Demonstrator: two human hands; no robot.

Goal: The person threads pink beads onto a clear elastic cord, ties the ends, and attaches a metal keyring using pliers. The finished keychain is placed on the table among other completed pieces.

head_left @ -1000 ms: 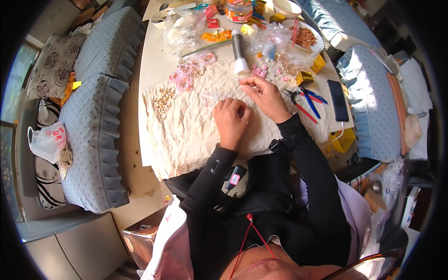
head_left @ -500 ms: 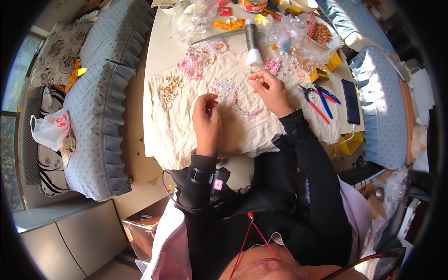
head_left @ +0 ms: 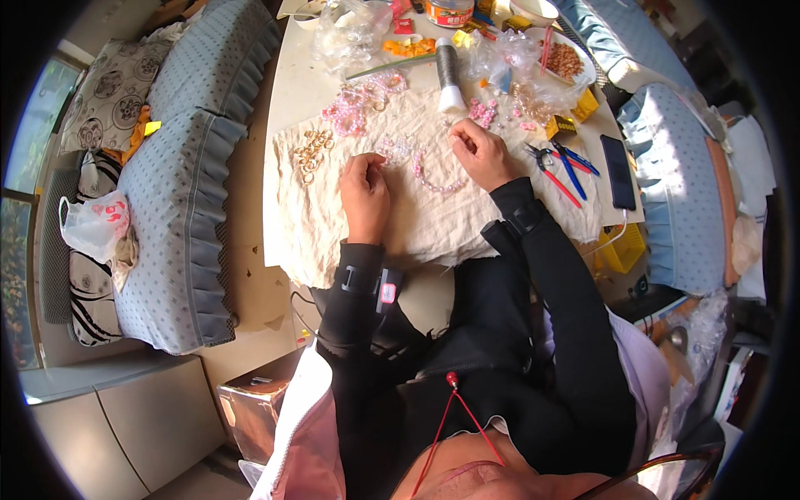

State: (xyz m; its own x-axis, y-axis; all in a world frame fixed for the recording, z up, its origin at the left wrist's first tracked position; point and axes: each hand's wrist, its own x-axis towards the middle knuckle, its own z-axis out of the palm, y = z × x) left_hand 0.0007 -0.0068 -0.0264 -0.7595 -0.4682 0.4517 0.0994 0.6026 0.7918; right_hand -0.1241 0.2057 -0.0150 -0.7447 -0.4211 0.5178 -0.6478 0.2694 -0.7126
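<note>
Pink and pearly, a beaded strand (head_left: 418, 170) curves across the head view's upper centre, uncovered on cream cloth (head_left: 442, 233) now that the hands have parted. The left hand (head_left: 365, 196) curls loosely, the right hand (head_left: 483, 157) bunches narrowly; whether either grip holds anything, I cannot tell.

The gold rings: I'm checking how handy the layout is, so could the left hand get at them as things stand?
Probably yes: the gold rings lie on the cloth, beyond and left of the left hand, with only bare cloth showing between. Whether that hand holds anything is unclear.
</note>
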